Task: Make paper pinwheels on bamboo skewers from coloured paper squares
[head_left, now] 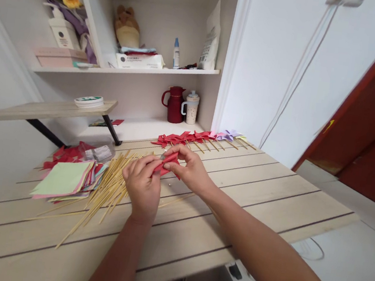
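Observation:
Over the middle of the table, a folded piece of red paper [171, 160] is pinched between both my hands. My left hand [143, 181] closes on its left side, fingers bent. My right hand [190, 168] grips the right side with thumb and fingertips. A small greyish bit shows at the left fingertips, too small to name. Just left of my left hand lies a loose heap of thin wooden sticks [111, 185]. Beyond my hands, a row of red paper pinwheels [188, 138] on sticks runs along the table's back, with purple ones [226, 135] at its right end.
Coloured paper squares [63, 179] are stacked at the left, near a clear plastic box [100, 152] and more red folded paper [68, 156]. A small raised wooden shelf [48, 110] stands at the back left. A dark red jug [175, 105] and a cup [191, 107] stand in the cabinet.

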The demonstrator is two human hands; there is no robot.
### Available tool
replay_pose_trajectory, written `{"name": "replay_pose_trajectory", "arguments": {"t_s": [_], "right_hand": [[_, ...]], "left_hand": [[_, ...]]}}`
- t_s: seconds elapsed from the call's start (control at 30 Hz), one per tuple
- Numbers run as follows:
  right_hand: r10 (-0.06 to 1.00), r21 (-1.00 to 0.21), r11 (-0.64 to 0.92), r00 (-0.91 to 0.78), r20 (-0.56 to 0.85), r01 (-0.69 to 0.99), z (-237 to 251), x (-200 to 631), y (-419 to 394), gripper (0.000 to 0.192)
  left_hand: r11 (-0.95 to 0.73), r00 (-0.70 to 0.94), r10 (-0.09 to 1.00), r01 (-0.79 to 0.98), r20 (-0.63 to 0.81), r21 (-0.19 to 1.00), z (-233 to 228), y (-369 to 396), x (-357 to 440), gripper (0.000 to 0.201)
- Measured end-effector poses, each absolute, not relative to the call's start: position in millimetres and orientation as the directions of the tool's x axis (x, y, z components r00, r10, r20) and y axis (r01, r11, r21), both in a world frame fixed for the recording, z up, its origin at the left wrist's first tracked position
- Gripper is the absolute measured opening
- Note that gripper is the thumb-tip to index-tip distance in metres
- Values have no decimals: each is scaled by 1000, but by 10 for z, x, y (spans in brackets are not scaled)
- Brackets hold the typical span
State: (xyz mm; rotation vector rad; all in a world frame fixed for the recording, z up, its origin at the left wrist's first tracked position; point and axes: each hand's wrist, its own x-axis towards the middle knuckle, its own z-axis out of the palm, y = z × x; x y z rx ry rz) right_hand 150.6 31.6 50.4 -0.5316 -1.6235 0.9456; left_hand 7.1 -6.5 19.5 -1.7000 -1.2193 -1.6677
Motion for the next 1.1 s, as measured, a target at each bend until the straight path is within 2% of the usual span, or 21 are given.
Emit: {"name": "replay_pose_trajectory", "arguments": {"t_s": [0.07, 0.2, 0.3, 0.43, 0.6, 0.9, 1.1], "right_hand": [[753, -798, 586, -269, 600, -140, 503, 1500, 311, 23], [766, -808, 579, -266, 586, -112, 509, 1487, 289, 12], [771, -807, 586, -254, 584, -75, 519, 1480, 266, 12], [715, -732, 682, -210, 666, 0, 524, 1471, 245, 14], [645, -624, 763, -146, 750, 167, 509, 1463, 236, 17], [575, -535, 811, -155, 803, 238, 491, 1453, 254, 19], [550, -498, 819, -140, 824, 286, 465, 1444, 246, 17]], "left_hand": [[-469, -63, 245, 866, 967, 175, 204, -79, 49, 24], [-434, 35, 212, 899, 977, 62, 261, -125, 40, 31], [-427, 61, 201, 904, 978, 31, 304, -154, 50, 32], [-426, 69, 149, 905, 986, 1, 328, -168, 62, 30], [-407, 57, 126, 914, 990, -1, 330, -171, 58, 32], [-389, 62, 102, 921, 993, -17, 322, -179, 57, 29], [-383, 27, 105, 924, 994, 15, 326, -190, 80, 28]]}}
